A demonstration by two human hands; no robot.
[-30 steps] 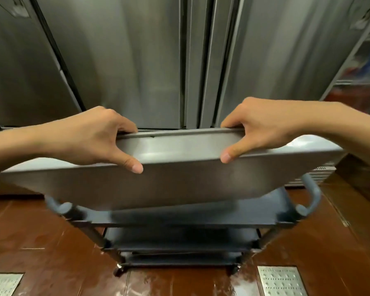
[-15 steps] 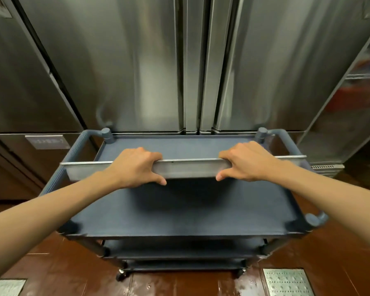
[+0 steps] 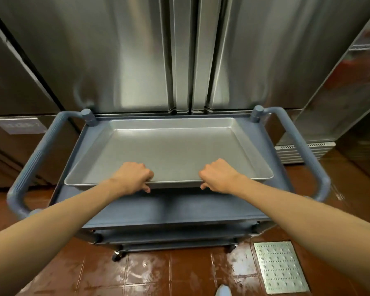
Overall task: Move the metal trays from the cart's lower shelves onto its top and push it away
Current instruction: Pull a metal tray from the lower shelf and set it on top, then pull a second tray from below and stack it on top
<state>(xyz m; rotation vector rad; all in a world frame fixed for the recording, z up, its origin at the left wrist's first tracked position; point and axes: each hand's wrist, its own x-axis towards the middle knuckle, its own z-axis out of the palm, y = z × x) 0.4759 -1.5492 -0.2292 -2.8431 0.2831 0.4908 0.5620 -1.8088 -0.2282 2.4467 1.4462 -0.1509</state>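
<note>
While both hands' grip (image 3: 135, 178) (image 3: 218, 176) clasps the tray (image 3: 169, 150), the cart (image 3: 175, 210) faces steel doors (image 3: 115, 50).

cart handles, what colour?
Blue-grey, same as the shelves. The left cart handle shows it best in the head view.

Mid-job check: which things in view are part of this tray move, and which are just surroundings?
Part of the job:
metal tray, held at its near edge by left hand and right hand
blue cart

Surroundings:
steel fridge doors
floor drain grate
wet tiled floor
</note>
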